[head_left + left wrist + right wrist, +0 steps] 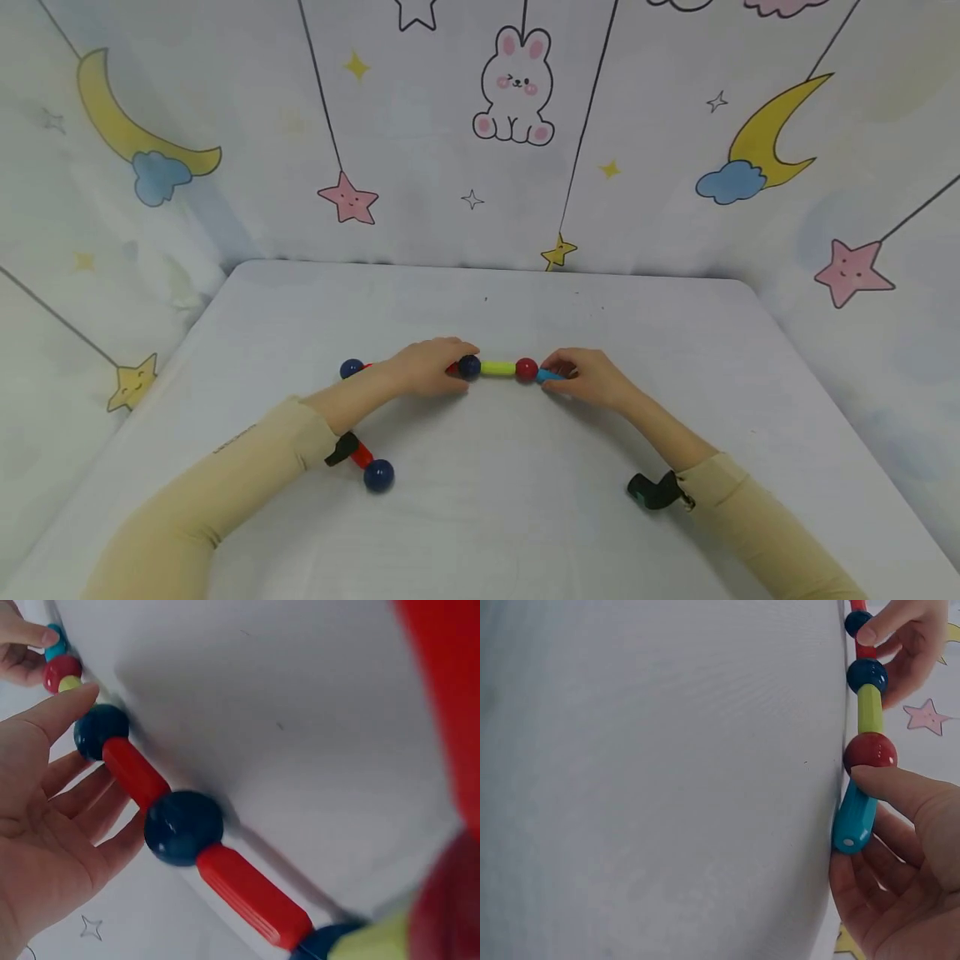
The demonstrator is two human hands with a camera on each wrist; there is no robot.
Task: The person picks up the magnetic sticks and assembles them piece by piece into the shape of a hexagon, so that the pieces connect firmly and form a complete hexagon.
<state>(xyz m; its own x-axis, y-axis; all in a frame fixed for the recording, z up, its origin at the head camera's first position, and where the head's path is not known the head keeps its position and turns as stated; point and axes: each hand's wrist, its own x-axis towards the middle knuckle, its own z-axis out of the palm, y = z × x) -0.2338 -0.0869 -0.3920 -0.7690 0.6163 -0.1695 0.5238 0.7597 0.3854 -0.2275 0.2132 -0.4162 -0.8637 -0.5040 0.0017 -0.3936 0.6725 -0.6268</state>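
Observation:
A chain of toy rods and balls lies across the white table. My left hand [431, 367] holds it around a navy ball [469, 367] and the end of a red rod [136, 774], thumb on one side and fingers on the other. From that ball a yellow-green rod [498, 368] runs to a red ball [527, 369]. My right hand [592, 379] pinches a blue rod [855, 817] whose far end meets the red ball. Another navy ball [184, 827] and red rod [255, 896] continue the chain past my left hand.
Under my left forearm, part of the chain is hidden; a navy ball [352, 368] shows behind it and another navy ball [378, 475] in front. Each wrist carries a black camera [654, 492]. A patterned cloth [420, 125] hangs behind the table [510, 517].

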